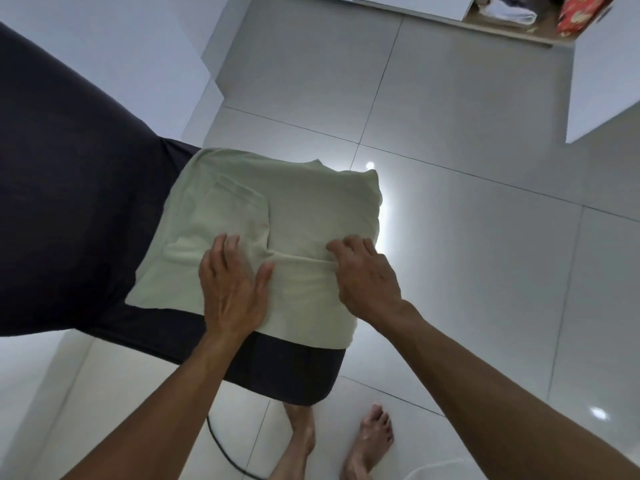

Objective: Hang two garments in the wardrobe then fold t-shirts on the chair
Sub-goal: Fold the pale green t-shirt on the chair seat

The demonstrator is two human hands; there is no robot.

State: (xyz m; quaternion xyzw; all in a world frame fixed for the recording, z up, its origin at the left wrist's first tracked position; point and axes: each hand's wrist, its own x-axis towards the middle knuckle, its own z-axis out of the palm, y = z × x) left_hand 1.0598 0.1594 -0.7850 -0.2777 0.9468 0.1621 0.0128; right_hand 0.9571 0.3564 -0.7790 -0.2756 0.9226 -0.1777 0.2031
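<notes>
A pale green t-shirt (298, 216), partly folded, lies on the seat of a dark-covered chair (284, 368). My left hand (232, 289) presses flat on the shirt's near left part, fingers spread and straight. To its right, my right hand (363, 271) rests on the shirt with its fingers curled, the fingertips pinching a fold of cloth near the shirt's middle. The chair's dark backrest (69, 202) rises on the left.
The floor is glossy white tile (450, 168). An open wardrobe bottom (512, 26) at the top right holds folded cloth and a red patterned box (581, 12). A white door panel (602, 81) stands at the right. My bare feet (367, 441) and a dark cable (221, 448) are below the chair.
</notes>
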